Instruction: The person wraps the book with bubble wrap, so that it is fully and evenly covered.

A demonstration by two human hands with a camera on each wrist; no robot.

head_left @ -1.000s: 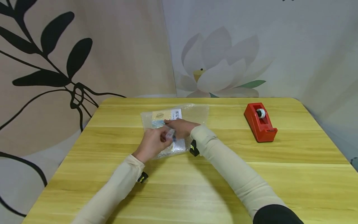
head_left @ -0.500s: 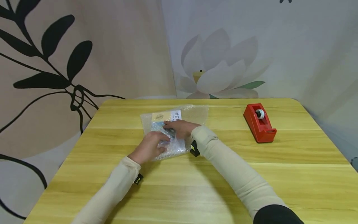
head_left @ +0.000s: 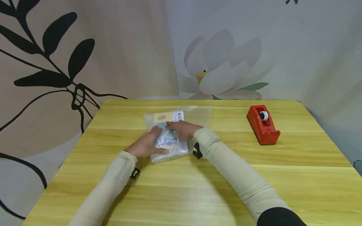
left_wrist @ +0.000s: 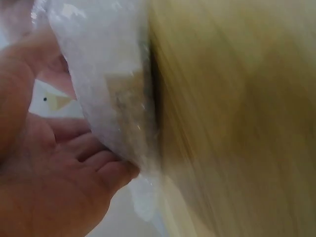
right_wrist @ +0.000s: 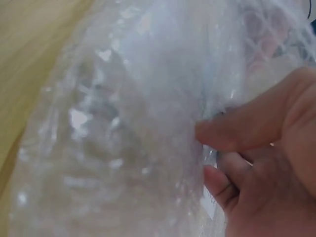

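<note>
In the head view a thin book (head_left: 162, 117) with a yellow, blue and white cover lies flat, covered by clear bubble wrap (head_left: 169, 153). My left hand (head_left: 145, 144) spans the wrap's left side, thumb along the near part and fingers reaching over it. In the left wrist view its fingers (left_wrist: 106, 165) lie against the wrapped edge, only slightly bent. From the right, my right hand (head_left: 183, 129) presses on the middle of the package, a finger pointing left. The right wrist view has the right thumb (right_wrist: 232, 128) touching the plastic.
A red tape dispenser (head_left: 263, 124) with a white roll stands on the right part of the wooden table (head_left: 215, 188). Loose bubble wrap (head_left: 199, 113) stretches right of the book. A curtain printed with plants (head_left: 220, 62) hangs behind the table.
My left hand pinched a clear flap over the book, then let it go and moved left with its fingers spreading on the wrap. The right hand has stayed in place.
</note>
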